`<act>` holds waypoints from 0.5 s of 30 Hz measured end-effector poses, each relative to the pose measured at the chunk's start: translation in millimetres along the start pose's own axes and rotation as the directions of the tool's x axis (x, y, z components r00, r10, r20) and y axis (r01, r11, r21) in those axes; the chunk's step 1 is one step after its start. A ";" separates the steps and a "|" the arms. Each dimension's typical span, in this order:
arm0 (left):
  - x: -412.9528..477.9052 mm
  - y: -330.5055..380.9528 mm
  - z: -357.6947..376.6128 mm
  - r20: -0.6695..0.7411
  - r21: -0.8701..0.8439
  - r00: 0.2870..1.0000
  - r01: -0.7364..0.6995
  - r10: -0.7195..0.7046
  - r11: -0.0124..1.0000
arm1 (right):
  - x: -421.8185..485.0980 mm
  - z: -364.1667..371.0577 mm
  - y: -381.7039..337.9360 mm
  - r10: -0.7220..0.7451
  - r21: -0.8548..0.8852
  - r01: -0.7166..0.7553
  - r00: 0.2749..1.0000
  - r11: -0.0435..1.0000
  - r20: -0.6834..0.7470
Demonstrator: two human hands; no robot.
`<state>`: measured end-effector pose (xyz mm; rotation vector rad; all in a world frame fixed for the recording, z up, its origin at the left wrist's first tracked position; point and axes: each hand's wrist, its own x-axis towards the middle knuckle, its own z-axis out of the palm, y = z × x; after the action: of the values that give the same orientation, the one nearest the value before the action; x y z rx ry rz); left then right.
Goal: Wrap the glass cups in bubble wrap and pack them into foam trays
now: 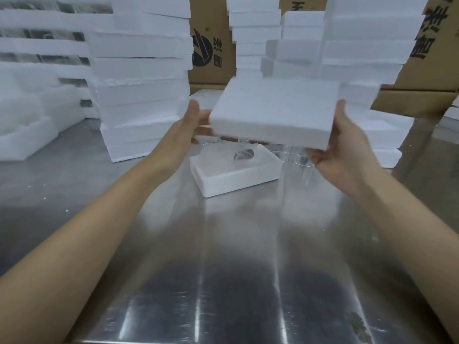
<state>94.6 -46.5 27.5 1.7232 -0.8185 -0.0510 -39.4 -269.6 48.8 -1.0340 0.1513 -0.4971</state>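
Observation:
I hold a white foam tray [274, 110] in the air with both hands, its flat side toward me. My left hand [192, 125] grips its left edge and my right hand [340, 142] grips its right edge from below. Beneath it, on the steel table [223, 256], lies a second foam tray [236, 180] with a cup wrapped in bubble wrap [231, 155] inside. Clear glass cups [295, 155] stand just behind and to the right of that tray, partly hidden by the held foam.
Tall stacks of foam trays [141, 78] rise at the left, with more stacks [360, 45] at the back right. Brown cardboard boxes [211, 50] stand behind them. Loose foam pieces [24, 125] lie at the far left.

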 end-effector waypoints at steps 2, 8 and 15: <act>2.0 1.4 0.3 0.048 -0.132 0.997 0.072 -0.067 0.989 | 1.6 -0.5 10.3 0.063 -0.071 -0.061 0.998 0.996 0.027; 1.3 4.3 -12.8 0.060 -0.286 0.972 0.233 -0.225 0.929 | 11.8 -17.2 19.4 0.049 -0.073 -0.036 0.980 0.997 0.191; -3.8 6.6 -21.5 0.021 0.228 0.886 0.448 -0.464 0.865 | 18.9 -26.9 54.5 -0.030 -0.556 0.129 0.982 0.821 0.184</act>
<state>97.9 -27.1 38.9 2.1064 -0.4624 -0.3629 -14.6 -277.1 -9.3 -1.6712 0.1067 -0.4465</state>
